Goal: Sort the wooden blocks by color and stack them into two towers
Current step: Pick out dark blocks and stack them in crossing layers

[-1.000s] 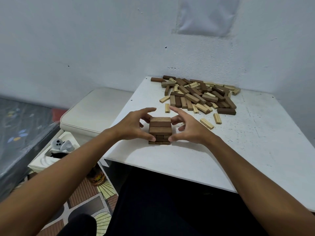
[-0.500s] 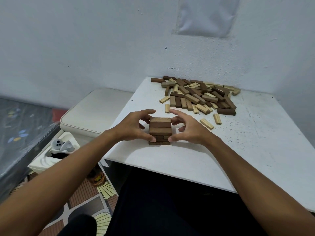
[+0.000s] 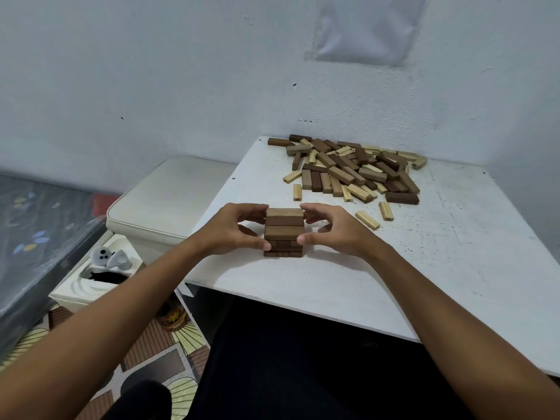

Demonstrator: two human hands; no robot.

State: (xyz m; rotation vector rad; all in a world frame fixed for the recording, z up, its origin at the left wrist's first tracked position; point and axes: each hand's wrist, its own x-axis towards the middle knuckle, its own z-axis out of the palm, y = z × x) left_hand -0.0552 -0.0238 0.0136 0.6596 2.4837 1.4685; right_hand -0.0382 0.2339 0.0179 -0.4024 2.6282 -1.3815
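White-painted board makes up the table (image 3: 454,268), the biggest thing I have in view, pushed into the corner of a pale wall. At its far side lies the loose pile of blocks (image 3: 354,171), dark and light wood mixed together, with a few pale strays lying apart toward the near edge of the heap. Well apart from it, near the front edge, stands the dark tower (image 3: 284,231), a short stack of brown blocks in crossed layers. My left hand (image 3: 233,231) and right hand (image 3: 336,231) flank it, fingers curled in so that both thumbs press the front corners low down and the fingertips reach the top layers at either side; I read this as a light squeeze on the stack rather than a lift.

The step in hand looks like squaring up the brown layers. No light tower exists yet, so I judge the job to be early. Next I need to let go gently without dragging a layer askew, then reach to the heap for another brown block and lay it crosswise on top, with pale ones saved for a second stack.
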